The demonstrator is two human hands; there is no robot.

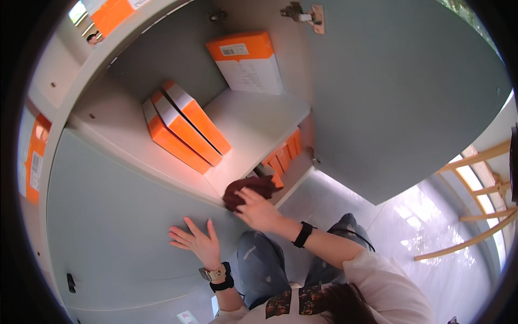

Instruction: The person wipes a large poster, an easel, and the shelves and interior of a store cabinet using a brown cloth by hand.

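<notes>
Under the spread fingers of my right hand (257,208) lies a dark maroon cloth (249,190), pressed at the front edge of the cabinet shelf (251,117). My left hand (200,243) has its fingers apart and holds nothing; it is over the grey left cabinet door (133,214), and whether it touches the door I cannot tell. Several orange-and-white boxes (186,129) stand side by side on the left of the shelf. Another orange-and-white box (251,65) leans upright at the back. Part of the lower shelf is hidden behind the cloth and my right hand.
The grey right door (396,93) stands wide on its hinges. More orange boxes (283,156) sit on the lower shelf. Wooden furniture legs (473,243) stand on the shiny floor at right. A person (92,39) is far off at upper left. My knees are below the cabinet.
</notes>
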